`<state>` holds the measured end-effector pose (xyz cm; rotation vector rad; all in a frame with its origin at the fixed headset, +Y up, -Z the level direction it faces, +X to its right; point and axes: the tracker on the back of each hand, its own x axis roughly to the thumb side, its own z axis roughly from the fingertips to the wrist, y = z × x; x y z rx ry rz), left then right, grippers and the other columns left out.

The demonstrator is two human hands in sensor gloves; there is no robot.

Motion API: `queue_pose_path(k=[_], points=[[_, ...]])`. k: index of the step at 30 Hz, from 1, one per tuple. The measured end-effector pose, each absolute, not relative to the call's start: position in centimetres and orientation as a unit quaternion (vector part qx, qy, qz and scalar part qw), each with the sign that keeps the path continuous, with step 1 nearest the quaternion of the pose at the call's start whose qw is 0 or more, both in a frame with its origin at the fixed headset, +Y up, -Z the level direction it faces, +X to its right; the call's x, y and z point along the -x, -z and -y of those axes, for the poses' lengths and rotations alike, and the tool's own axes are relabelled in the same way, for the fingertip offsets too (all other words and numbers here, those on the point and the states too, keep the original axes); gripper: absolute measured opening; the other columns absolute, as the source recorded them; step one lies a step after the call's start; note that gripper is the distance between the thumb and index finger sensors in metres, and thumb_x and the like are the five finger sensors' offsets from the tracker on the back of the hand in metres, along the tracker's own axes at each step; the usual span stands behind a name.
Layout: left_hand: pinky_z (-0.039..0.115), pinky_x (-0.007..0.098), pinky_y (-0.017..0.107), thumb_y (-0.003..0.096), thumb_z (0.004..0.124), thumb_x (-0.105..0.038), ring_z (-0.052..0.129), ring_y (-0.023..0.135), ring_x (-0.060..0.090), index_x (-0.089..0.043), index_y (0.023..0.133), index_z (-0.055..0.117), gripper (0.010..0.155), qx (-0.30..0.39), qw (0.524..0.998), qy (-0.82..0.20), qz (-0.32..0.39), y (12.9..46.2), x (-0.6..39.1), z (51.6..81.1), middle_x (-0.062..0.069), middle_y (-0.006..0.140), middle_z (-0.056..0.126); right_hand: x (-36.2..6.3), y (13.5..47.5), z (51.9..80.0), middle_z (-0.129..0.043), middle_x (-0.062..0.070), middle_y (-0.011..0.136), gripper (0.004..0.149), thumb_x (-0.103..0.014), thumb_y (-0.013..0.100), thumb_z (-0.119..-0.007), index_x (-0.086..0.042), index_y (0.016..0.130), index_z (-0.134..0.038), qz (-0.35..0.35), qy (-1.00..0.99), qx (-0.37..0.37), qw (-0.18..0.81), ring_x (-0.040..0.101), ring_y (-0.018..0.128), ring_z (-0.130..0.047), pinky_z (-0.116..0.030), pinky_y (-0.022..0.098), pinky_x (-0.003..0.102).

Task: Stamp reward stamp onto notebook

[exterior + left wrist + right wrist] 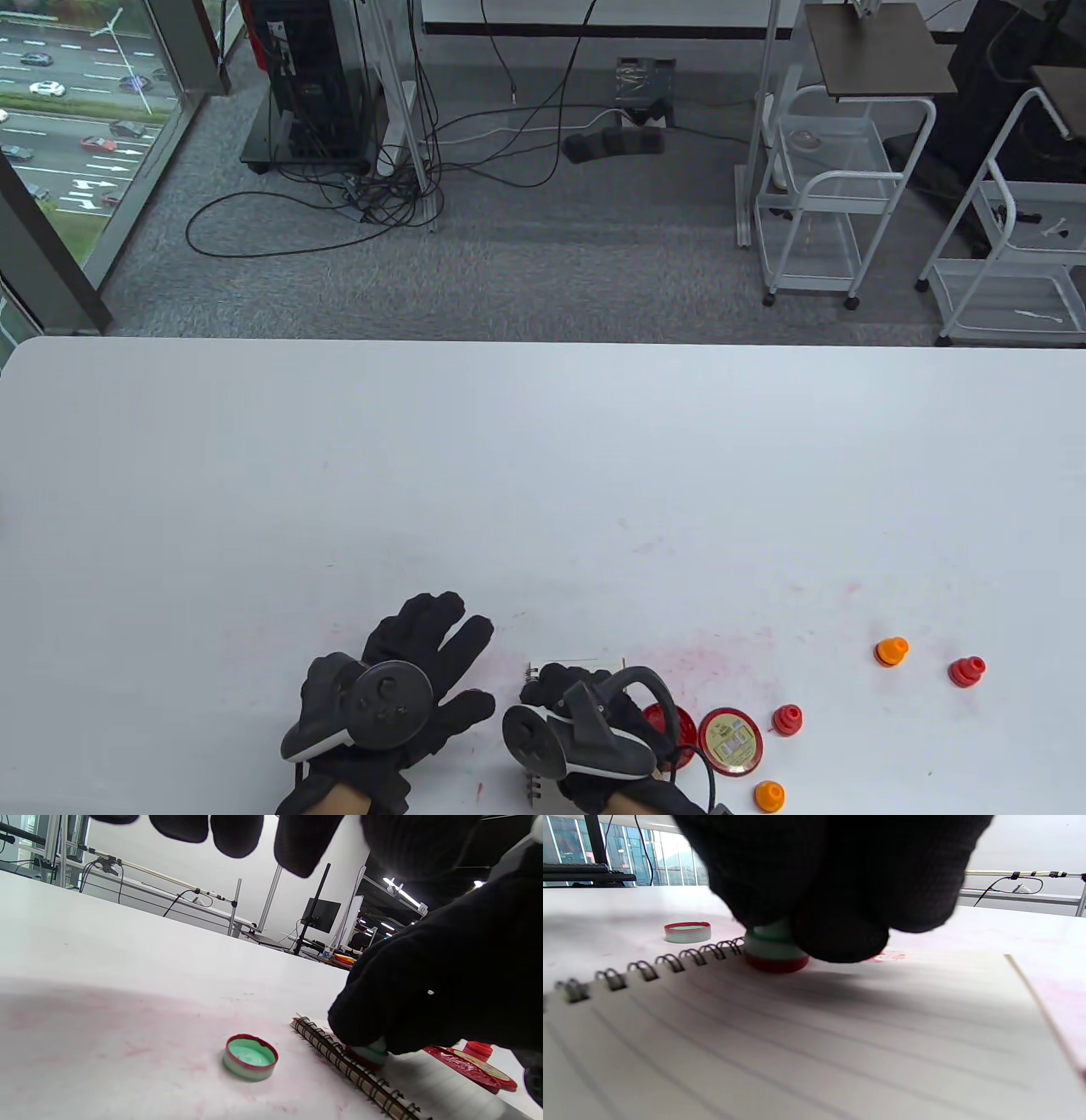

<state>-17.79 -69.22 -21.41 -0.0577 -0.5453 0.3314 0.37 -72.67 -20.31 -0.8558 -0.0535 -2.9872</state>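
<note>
The white desk (543, 475) carries the work at its near edge and shows pink ink smears near the objects. The spiral notebook (840, 1035) lies open and flat there, its lined page up and its wire binding toward the left hand; in the table view it is mostly covered by the right hand (585, 722).

The left hand (399, 688) rests flat on the desk just beside the notebook, fingers spread and straight, holding nothing.

The right hand is curled down over the reward stamp (774, 952), fingers clamped round its pale green body. The stamp's red base sits flush on the page, close to the binding at the far corner.

The stamp's cap (250, 1056), green inside with a red rim, lies open side up on the desk just beside the binding. A round red ink pad (730, 739) and several small red and orange stamps lie to the right.

Judgement: the pressing step is in hand. The next move calls for a straight vertical lift, without sliding, to avoid smearing; the notebook is not held down and could rise with the stamp.
</note>
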Motion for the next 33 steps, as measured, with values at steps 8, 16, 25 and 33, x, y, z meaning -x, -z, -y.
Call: queue_pose_path(k=[8, 16, 25, 33], points=[[0.051, 0.069, 0.074, 0.0462, 0.069, -0.062, 0.049, 0.108, 0.05, -0.023, 0.116, 0.06, 0.08, 0.041, 0.95, -0.161, 0.265, 21.4, 17.7, 69.4, 0.02, 0.123, 0.045, 0.9, 21.3, 72.0, -0.098, 0.007, 0.074, 0.043, -0.022, 0.029, -0.089, -0.025, 0.072, -0.092, 0.056, 0.959, 0.271, 0.062, 0.017, 0.045, -0.109, -0.097, 0.037, 0.033], [0.051, 0.069, 0.074, 0.0463, 0.069, -0.062, 0.049, 0.108, 0.051, -0.023, 0.116, 0.06, 0.08, 0.046, 0.95, -0.163, 0.264, 21.4, 17.6, 69.4, 0.021, 0.123, 0.045, 1.9, 21.9, 71.7, -0.099, 0.007, 0.073, 0.043, -0.022, 0.029, -0.09, -0.025, 0.071, -0.092, 0.089, 0.956, 0.263, 0.095, 0.017, 0.044, -0.109, -0.098, 0.035, 0.033], [0.051, 0.069, 0.074, 0.0466, 0.07, -0.061, 0.049, 0.108, 0.051, -0.023, 0.116, 0.06, 0.08, 0.06, 0.951, -0.159, 0.259, 21.4, 17.6, 69.6, 0.021, 0.123, 0.045, 2.7, 21.9, 71.6, -0.1, 0.006, 0.072, 0.043, -0.023, 0.028, -0.091, -0.026, 0.071, -0.092, 0.093, 0.953, 0.257, 0.13, 0.017, 0.042, -0.11, -0.098, 0.035, 0.032], [0.051, 0.069, 0.074, 0.0471, 0.069, -0.061, 0.049, 0.108, 0.05, -0.023, 0.115, 0.06, 0.079, 0.066, 0.951, -0.157, 0.257, 21.4, 17.5, 69.6, 0.02, 0.123, 0.045, 2.7, 21.9, 71.6, -0.101, 0.006, 0.072, 0.043, -0.024, 0.028, -0.092, -0.026, 0.07, -0.092, 0.092, 0.954, 0.253, 0.131, 0.016, 0.042, -0.111, -0.099, 0.034, 0.031]])
